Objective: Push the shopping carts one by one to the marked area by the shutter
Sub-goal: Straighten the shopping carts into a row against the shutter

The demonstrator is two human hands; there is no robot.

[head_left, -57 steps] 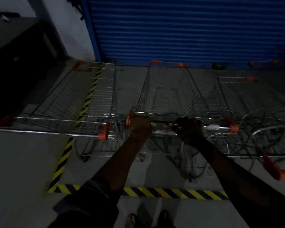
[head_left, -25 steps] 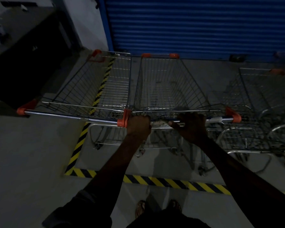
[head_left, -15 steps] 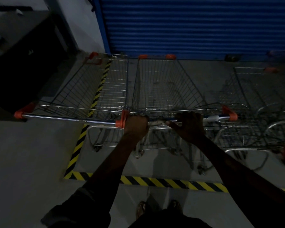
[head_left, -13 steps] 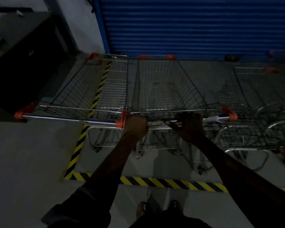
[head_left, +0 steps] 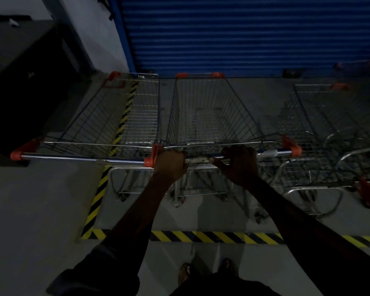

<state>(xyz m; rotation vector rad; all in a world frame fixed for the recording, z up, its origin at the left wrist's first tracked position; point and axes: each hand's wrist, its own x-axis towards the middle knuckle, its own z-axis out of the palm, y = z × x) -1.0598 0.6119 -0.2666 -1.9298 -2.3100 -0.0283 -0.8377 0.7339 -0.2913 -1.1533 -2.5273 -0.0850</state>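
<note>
From the head view, both hands are on the handle bar (head_left: 201,160) of the middle shopping cart (head_left: 203,116). The left hand (head_left: 171,165) is wrapped in a fist round the bar at its left end, just beside the orange end cap. The right hand (head_left: 239,165) curls over the bar further right, with its thumb pointing left along it.

This cart stands inside the marked area, past the near strip of yellow-and-black tape (head_left: 212,237) on the floor (head_left: 30,210). Its far orange corners come close to the foot of the blue shutter (head_left: 244,35).

A second cart (head_left: 107,120) stands just beside it on the left, side by side and nearly touching – its basket lies over the left strip of tape (head_left: 120,129), and its handle sits about level with the held one. A third cart (head_left: 312,116) stands to the right, dim and a little apart.

A dark cabinet (head_left: 19,82) fills the far left. The person's feet (head_left: 207,272) show at the near edge, on the near side of the tape – a dark sleeve (head_left: 94,272) covers the left upper arm.
</note>
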